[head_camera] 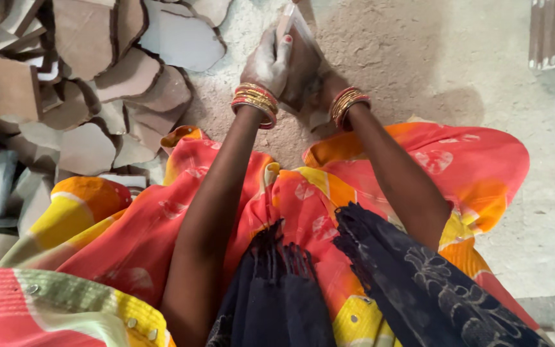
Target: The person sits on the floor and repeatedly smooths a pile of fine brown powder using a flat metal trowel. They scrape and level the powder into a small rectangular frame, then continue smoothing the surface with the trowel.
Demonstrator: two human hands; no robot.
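— What are the hands doing?
— The left hand (266, 63), dusty, grips a flat brown board piece (300, 48) standing on edge on the gritty floor (419, 58). The right hand (321, 87) holds it lower down, mostly hidden.
— And on the left?
— A heap of cut board pieces (85, 83).

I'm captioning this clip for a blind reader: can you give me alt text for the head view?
Seen from above, a person's left hand and right hand, both wrists in bangles, hold a flat broken tile piece over a dusty floor. A pile of broken tile pieces lies to the left; an orange and yellow garment covers the lap.
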